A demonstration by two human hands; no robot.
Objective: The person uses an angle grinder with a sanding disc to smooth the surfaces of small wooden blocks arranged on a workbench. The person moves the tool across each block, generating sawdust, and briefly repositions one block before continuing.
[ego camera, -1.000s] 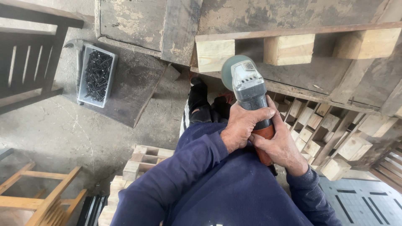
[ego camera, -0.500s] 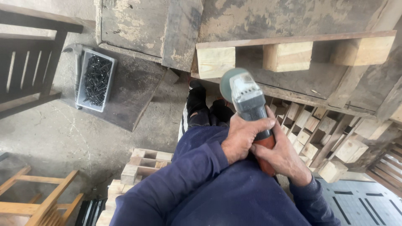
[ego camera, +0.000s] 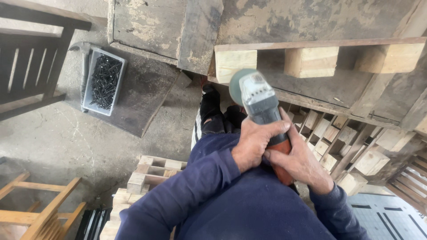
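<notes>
Gripping an angle grinder [ego camera: 260, 111], both hands [ego camera: 271, 149] clench it over a concrete floor [ego camera: 58, 142] beside pallets [ego camera: 320, 58].

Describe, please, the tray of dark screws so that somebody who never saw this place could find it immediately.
Start at the dark wooden board lying on the concrete floor, upper left, far from the hands on the angle grinder. The tray sits on that board's left end, beside a hammer. It is the only pale rectangular container, filled with black screws.
</notes>
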